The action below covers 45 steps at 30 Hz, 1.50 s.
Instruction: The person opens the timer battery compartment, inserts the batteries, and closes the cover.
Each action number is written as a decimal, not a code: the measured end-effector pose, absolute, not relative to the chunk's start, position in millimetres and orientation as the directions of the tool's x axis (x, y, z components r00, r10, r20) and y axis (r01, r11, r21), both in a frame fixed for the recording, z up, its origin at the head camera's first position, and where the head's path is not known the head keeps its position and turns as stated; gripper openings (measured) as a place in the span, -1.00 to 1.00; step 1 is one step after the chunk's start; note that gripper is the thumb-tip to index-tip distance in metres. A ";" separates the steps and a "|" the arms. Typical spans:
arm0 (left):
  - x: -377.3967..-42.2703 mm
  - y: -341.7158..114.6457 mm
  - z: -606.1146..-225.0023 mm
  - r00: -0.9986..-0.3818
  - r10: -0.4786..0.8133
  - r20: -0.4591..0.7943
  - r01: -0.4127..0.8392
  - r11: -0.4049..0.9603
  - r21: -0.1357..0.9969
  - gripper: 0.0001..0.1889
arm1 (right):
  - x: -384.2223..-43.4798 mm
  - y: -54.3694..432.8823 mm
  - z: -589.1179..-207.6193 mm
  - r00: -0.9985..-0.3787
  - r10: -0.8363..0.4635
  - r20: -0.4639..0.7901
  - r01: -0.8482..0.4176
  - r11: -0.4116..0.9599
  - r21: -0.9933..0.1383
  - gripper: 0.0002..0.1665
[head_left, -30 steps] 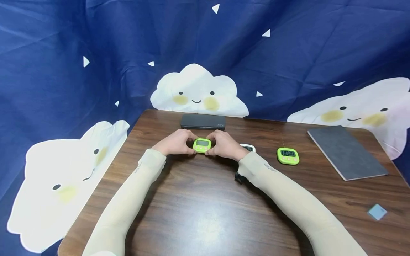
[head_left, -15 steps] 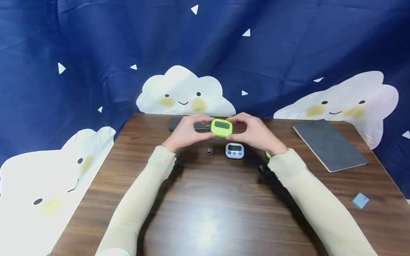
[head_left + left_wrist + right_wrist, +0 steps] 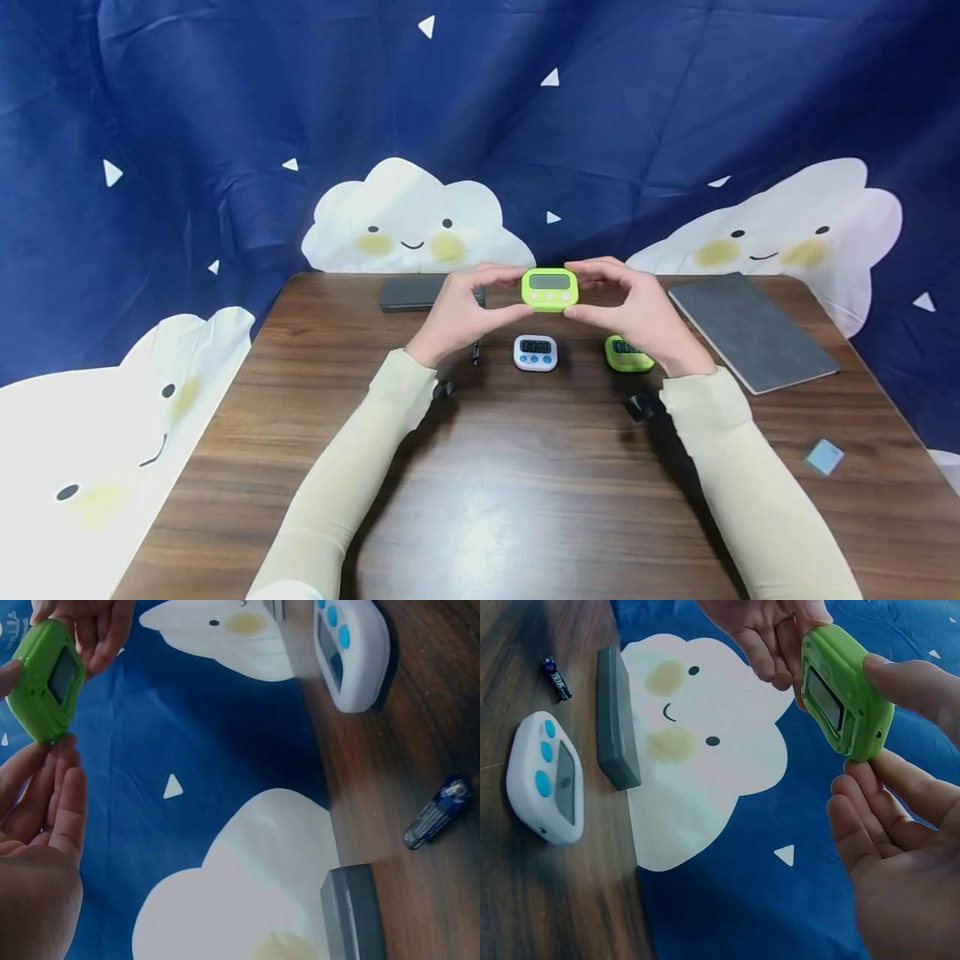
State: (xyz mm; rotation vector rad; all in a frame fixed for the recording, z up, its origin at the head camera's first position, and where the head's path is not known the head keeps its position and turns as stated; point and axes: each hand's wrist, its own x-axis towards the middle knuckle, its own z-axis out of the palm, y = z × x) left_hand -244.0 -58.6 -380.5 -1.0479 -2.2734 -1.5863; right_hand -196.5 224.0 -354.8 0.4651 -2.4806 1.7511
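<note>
A green digital timer is held up above the table between both hands, its screen blank in the head view. My left hand pinches its left side between thumb and fingers. On the opposite side my right hand pinches it the same way. Below, a white timer with blue buttons stands on the table, its display showing digits. A second green timer lies partly behind the right hand. Beside the left wrist is a small dark battery, plain in both wrist views.
A dark grey box sits at the table's back edge, partly covered by the left hand. A grey notebook lies at the back right, with a small light-blue block nearer the front. A blue curtain hangs behind the table.
Both hands have lifted the green timer off the table and carried it right. The battery and white timer have come into sight. The head view has turned slightly right.
</note>
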 end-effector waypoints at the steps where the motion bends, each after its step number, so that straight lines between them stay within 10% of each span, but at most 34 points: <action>1: -243.3 -59.0 -381.3 -0.735 0.443 0.513 0.637 0.191 0.747 -0.49 | -196.3 224.1 -356.2 -0.952 -0.206 0.226 -0.282 0.306 -0.909 -0.33; 26: -241.2 -68.6 -390.1 -0.773 0.423 0.472 0.596 0.229 0.770 -0.49 | -197.2 216.3 -368.7 -0.949 -0.198 0.245 -0.299 0.317 -0.900 -0.37; 45: -238.6 -70.0 -388.7 -0.789 0.315 0.528 0.606 0.255 0.754 -0.59 | -195.0 202.7 -382.5 -0.848 -0.153 0.508 -0.506 0.518 -0.689 -0.50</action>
